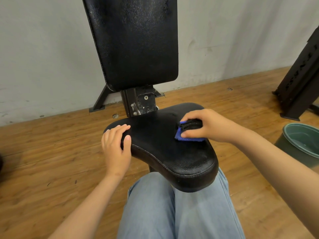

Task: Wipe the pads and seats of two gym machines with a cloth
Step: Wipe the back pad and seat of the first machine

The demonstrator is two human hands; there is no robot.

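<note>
The right hand (205, 125) gripped a folded blue-and-black cloth (189, 130), thumb and curled fingers pinching it down onto the right side of the black seat (165, 152). The left hand (116, 147) rested with relaxed, nearly straight fingers on the seat's left edge, holding nothing. Behind the seat rose the black back pad (134, 42), and a green bucket (300, 140) stood on the wooden floor (43, 161) to the right

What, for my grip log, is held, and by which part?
The right hand grips the folded cloth from above; the left hand rests on the seat.
</note>
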